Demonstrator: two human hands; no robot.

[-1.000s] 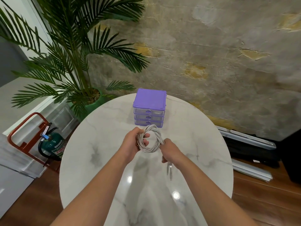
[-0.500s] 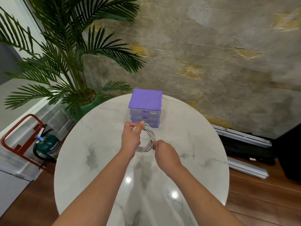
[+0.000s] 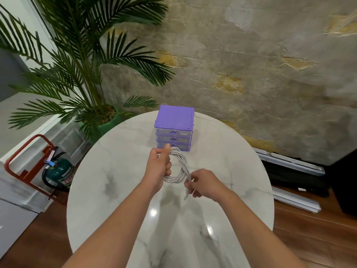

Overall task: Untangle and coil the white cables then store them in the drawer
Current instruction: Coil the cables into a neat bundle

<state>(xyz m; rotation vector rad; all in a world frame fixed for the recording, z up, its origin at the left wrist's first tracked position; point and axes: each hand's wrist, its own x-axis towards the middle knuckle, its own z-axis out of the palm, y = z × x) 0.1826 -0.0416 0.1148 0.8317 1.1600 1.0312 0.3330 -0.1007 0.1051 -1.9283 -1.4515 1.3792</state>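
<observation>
A coil of white braided cable (image 3: pixel 178 167) hangs between the left hand (image 3: pixel 158 167) and right hand (image 3: pixel 202 183), above a round marble surface (image 3: pixel 108 180); a purple three-drawer plastic organizer (image 3: pixel 174 128) stands just beyond the left hand.

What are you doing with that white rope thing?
A person is winding a white cable into a loop above a round marble table. The left hand holds the coil, and the right hand pinches the loose end. The little purple drawer unit behind it has all its drawers shut, so nothing is stored yet.
</observation>
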